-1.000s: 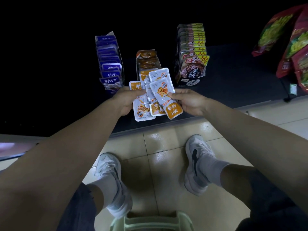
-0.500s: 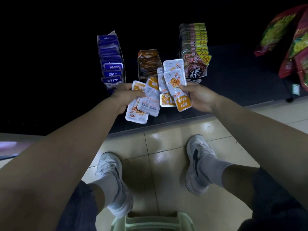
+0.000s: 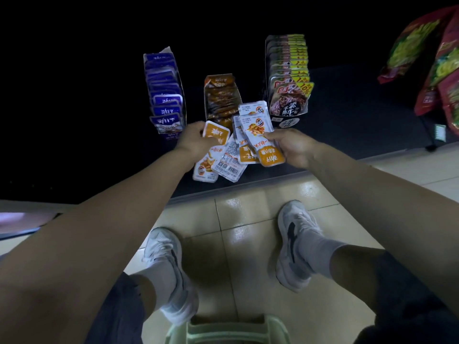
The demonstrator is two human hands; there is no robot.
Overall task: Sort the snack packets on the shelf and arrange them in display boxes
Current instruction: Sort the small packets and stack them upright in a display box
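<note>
My left hand pinches a few orange-and-white snack packets that hang below it, one showing its barcode side. My right hand grips a fanned bunch of the same orange-and-white packets with their tops pointing up. Both hands hover over the front of a dark shelf. Right behind them stands a display box of brown-orange packets. A box of blue packets stands to its left, and a box of dark packets with yellow tags to its right.
Red and green snack bags hang at the far right. The shelf's front edge runs above a tiled floor where my two white shoes stand. A pale green stool sits at the bottom between my legs.
The single fan of packets has split into two bunches. My right hand moved right and up with its bunch; my left hand kept the rest, which now hang lower.
</note>
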